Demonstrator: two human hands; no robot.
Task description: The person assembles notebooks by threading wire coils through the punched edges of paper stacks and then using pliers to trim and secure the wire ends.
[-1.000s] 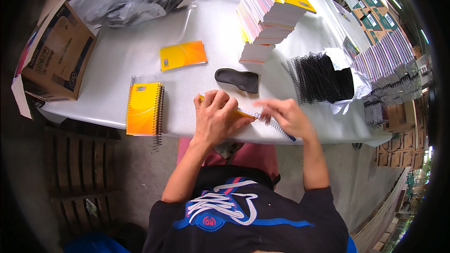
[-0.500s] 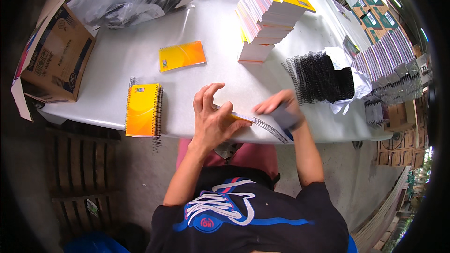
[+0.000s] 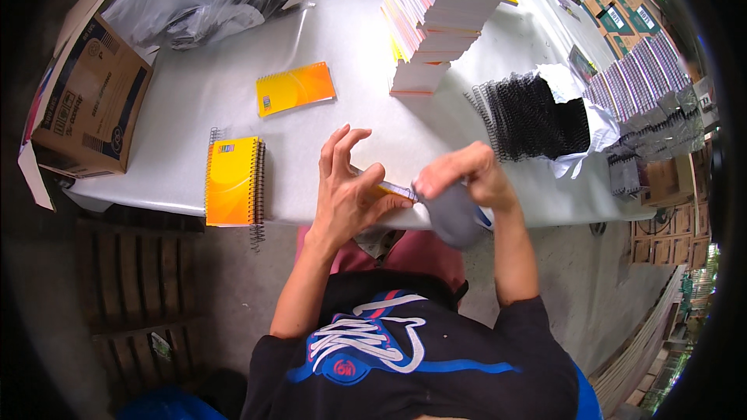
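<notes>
My left hand pinches a thin notebook between thumb and fingers, its edge turned up above the table's front edge. Two of that hand's fingers are raised. My right hand is curled at the notebook's right end, fingertips close to its corner; what they grip is hidden. Below this hand is a blurred, rounded grey thing of a kind I cannot make out. To the left lies a small stack of yellow-orange spiral notebooks with coil ends sticking out. Another yellow-orange notebook lies flat farther back.
A tall stack of notebooks and loose pages stands at the back. Black spiral coils lie on white wrapping at right, beside stacked bound books. An open cardboard box and a clear plastic bag are at left.
My right hand has turned and come closer to the notebook's end. The coil seen trailing from the notebook is now hidden, and the grey thing shows larger. My left hand keeps its pinch.
</notes>
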